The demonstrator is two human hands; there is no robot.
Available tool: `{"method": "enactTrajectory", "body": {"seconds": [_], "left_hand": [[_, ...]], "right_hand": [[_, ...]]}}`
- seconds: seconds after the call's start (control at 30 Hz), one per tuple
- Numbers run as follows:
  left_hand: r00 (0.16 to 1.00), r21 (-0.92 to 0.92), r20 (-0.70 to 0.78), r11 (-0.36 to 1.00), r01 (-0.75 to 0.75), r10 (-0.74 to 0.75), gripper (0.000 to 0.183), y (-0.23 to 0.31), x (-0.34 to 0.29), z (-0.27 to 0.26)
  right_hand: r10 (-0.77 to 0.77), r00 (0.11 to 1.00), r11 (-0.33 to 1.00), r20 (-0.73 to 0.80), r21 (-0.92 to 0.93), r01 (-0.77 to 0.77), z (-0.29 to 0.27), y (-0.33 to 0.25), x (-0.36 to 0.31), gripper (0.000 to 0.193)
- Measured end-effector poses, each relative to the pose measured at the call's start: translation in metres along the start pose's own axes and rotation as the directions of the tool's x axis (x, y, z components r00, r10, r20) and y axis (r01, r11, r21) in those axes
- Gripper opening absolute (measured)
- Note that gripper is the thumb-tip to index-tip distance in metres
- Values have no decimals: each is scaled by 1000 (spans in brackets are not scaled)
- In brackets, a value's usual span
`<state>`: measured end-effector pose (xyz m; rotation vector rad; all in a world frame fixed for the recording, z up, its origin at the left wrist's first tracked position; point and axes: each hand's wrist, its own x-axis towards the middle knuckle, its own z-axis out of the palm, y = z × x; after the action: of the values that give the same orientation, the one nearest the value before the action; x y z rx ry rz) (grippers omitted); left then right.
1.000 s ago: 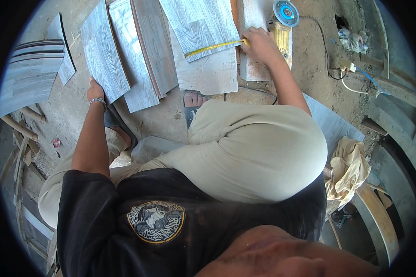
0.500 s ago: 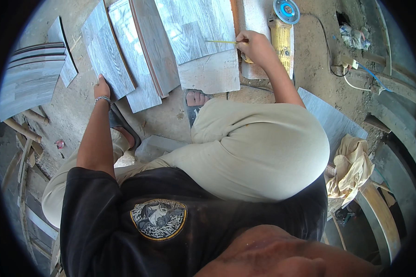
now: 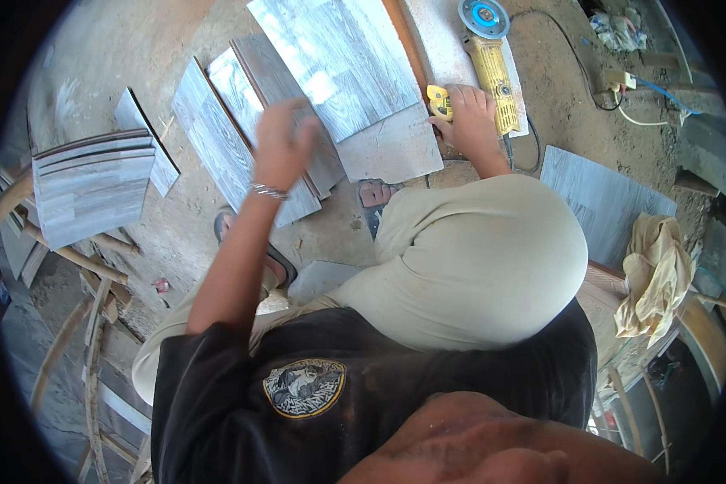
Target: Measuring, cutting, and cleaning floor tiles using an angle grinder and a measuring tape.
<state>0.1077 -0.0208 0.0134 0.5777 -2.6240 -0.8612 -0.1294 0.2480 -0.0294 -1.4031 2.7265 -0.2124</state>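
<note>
A yellow tape measure (image 3: 440,102) is in my right hand (image 3: 473,121), its thumb and fingers closed at the case's right side. It lies beside the right edge of a grey wood-pattern plank (image 3: 355,73), which rests over a plainer pale board (image 3: 395,145). My left hand (image 3: 285,143), with a bracelet at the wrist, is raised over leaning planks (image 3: 298,105). It is smeared by motion, so its grip cannot be made out. Left of it leans another long grey plank (image 3: 210,129).
A yellow angle grinder (image 3: 492,77) with a blue disc lies on a pale slab at right, its cord running to a socket block (image 3: 619,81). More planks (image 3: 97,194) stack at far left. One plank (image 3: 597,202) and a cream cloth (image 3: 657,274) are at right.
My left hand has left the plank's near end and moved right and up. My right hand now holds the tape measure's case; the blade seen stretched over the plank no longer shows.
</note>
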Motion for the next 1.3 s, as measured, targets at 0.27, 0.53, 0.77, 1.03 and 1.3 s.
{"method": "enactTrajectory", "body": {"seconds": [0.27,0.53,0.77,1.03,1.3], "left_hand": [[861,-286,505,932,221,-50,59,67,23,75],[693,-170,172,672,721,-700,70,3,21,101],[603,-321,184,532,784,-776,50,-5,34,92],[606,-397,180,507,765,-775,47,-18,29,73],[912,-302,382,912,277,-150,45,31,-16,20]], "right_hand": [[-167,932,650,321,747,-141,-20,-28,7,58],[67,986,751,153,643,-151,17,-55,6,63],[135,974,840,181,501,-209,18,-77,1,74],[109,961,808,253,541,-234,6,-82,-10,72],[-379,825,552,419,818,-161,-24,-69,-10,63]]}}
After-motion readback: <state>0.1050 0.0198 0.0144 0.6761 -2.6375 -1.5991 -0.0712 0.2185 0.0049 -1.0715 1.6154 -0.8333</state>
